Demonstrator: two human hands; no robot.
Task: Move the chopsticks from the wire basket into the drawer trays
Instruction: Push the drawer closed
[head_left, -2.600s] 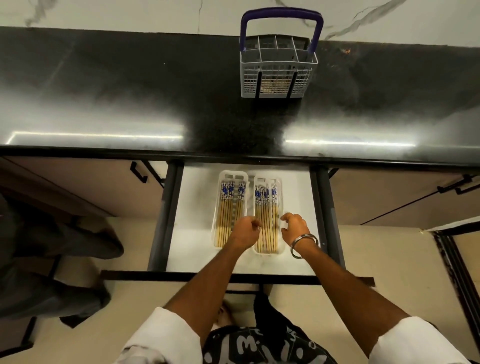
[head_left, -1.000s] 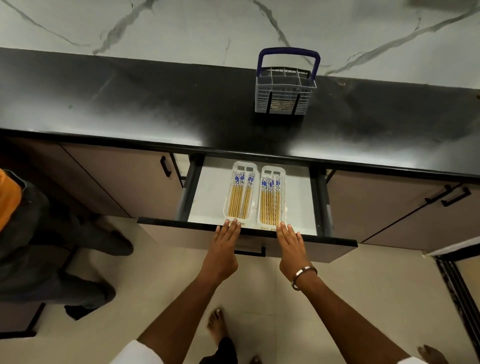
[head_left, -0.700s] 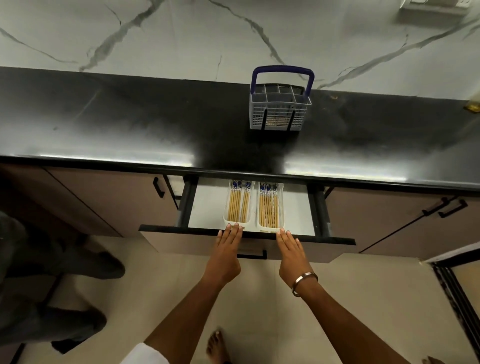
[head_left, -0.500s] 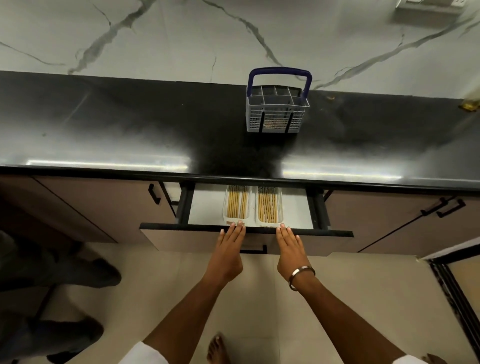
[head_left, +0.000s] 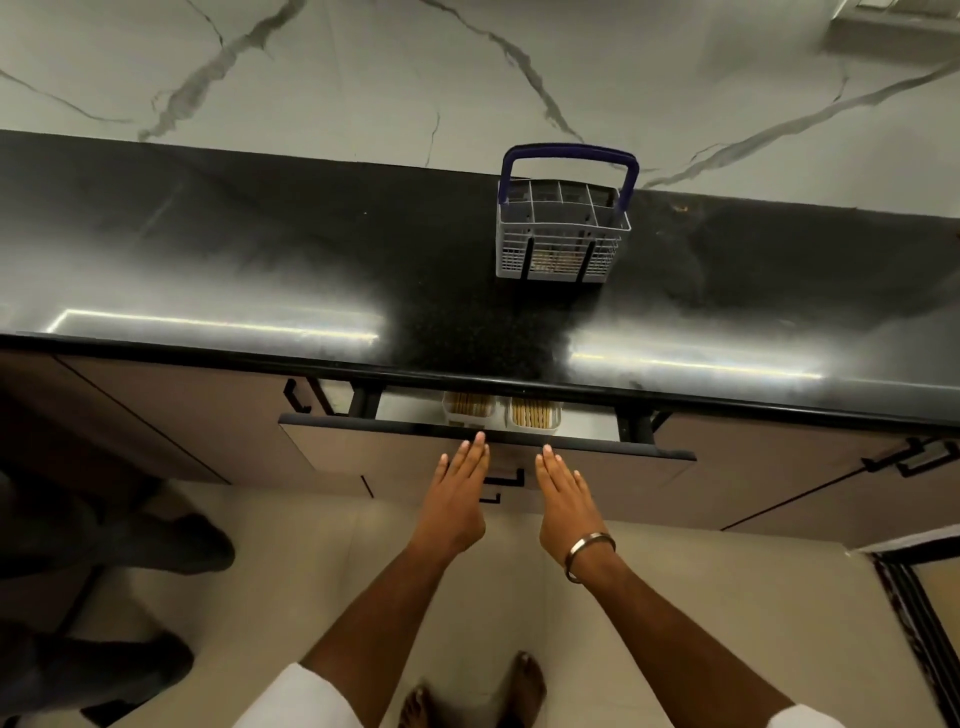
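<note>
The grey wire basket (head_left: 562, 244) with a blue handle stands on the black countertop, far from my hands. The drawer (head_left: 395, 452) is almost shut, with only a narrow strip showing. In that strip I see the near ends of two clear trays, the left tray (head_left: 467, 406) and the right tray (head_left: 535, 414), both holding wooden chopsticks. My left hand (head_left: 457, 499) and my right hand (head_left: 569, 501) lie flat, fingers straight, against the drawer front. Both hold nothing. A metal bangle sits on my right wrist.
The black countertop (head_left: 260, 270) runs across the view below a marble wall. Shut cabinet doors with black handles (head_left: 914, 457) flank the drawer. Another person's legs (head_left: 104, 551) stand on the tiled floor at the left. My bare feet (head_left: 524, 686) show at the bottom.
The drawer has slid inward from fully open to nearly shut, my flat hands travelling with its front. The blue chopstick tips have gone out of sight under the counter.
</note>
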